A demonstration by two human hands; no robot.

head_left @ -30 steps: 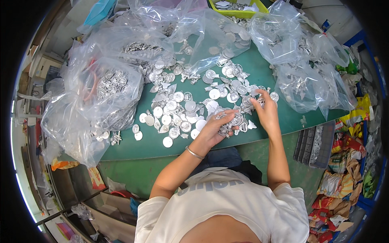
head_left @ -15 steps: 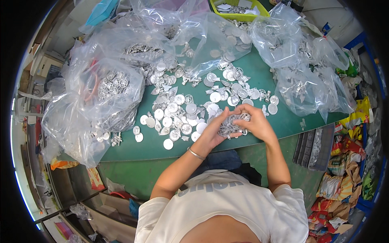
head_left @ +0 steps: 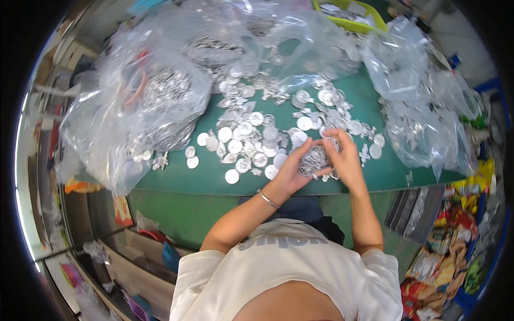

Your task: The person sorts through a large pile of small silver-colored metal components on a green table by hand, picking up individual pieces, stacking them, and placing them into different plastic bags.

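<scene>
My left hand (head_left: 290,174) is cupped around a heap of silver metal charms (head_left: 314,161), just above the front edge of the green table. My right hand (head_left: 345,159) closes on the same heap from the other side, its fingers curled over the far right of it. Part of the heap is hidden behind the fingers. Beyond and to the left of my hands, many loose silver discs and pendants (head_left: 245,128) lie spread on the green tabletop (head_left: 214,181). Some are round and flat, others openwork.
Clear plastic bags of metal charms stand at the left (head_left: 166,85) and right (head_left: 412,125), with another bag (head_left: 316,40) at the back. A yellow-green basket (head_left: 369,25) sits at the far edge. Right of me are a dark crate (head_left: 415,208) and colourful packets (head_left: 431,262) on the floor.
The view has turned a little, so the table's contents appear shifted right. Both hands stay around the charms, and my right fingers have moved slightly over the heap.
</scene>
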